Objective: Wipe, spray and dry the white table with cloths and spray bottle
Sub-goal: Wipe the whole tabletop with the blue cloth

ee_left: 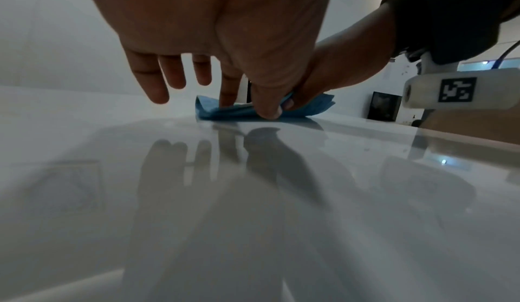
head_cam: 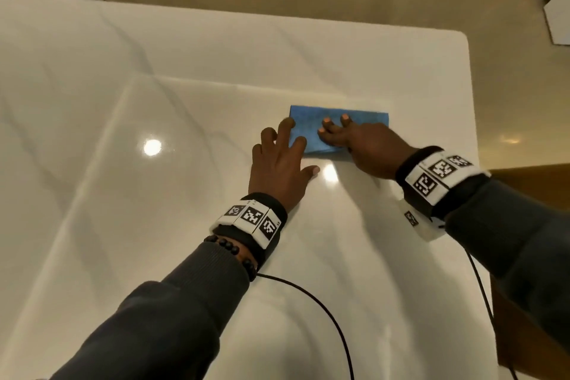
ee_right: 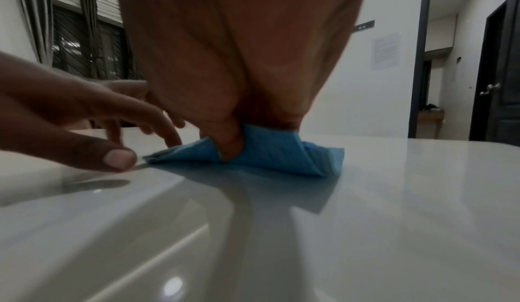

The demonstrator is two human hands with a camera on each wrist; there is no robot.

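1. Both hands are down on the folded blue cloth (head_cam: 311, 125), which lies flat on the white tabletop (head_cam: 185, 71), right of centre and toward the right edge.
2. Right hand (head_cam: 361, 145) holds the cloth: fingers (head_cam: 334, 126) press on top, and in the right wrist view the thumb (ee_right: 228, 144) pinches up the near edge, so that edge lifts off the surface there.
3. Left hand (head_cam: 279, 163) is spread, fingers fairly straight. Its fingertips (head_cam: 297, 142) touch the cloth's left end; the thumb (head_cam: 311, 169) rests on bare tabletop just near of the cloth. No curl round the cloth is visible from this hand.
4. Key relation: the cloth's long axis runs left-right, across the person's reach. It lies directly under the right hand and just far-right of the left hand, so the right hand is the nearer and the one with the actual hold.
5. Judgement: the cloth is being folded or squared up, or a wipe stroke is about to begin; the frames do not settle which. A wipe would likely be led by the right hand, sweeping broadside.
6. Spray bottle and any second cloth are not in view.
7. Tabletop is glossy with light reflections; whether it is wet cannot be told.
8. Both wrists carry marker bands, with black cables (head_cam: 324, 311) trailing over the near tabletop; these could snag on a long sweep.
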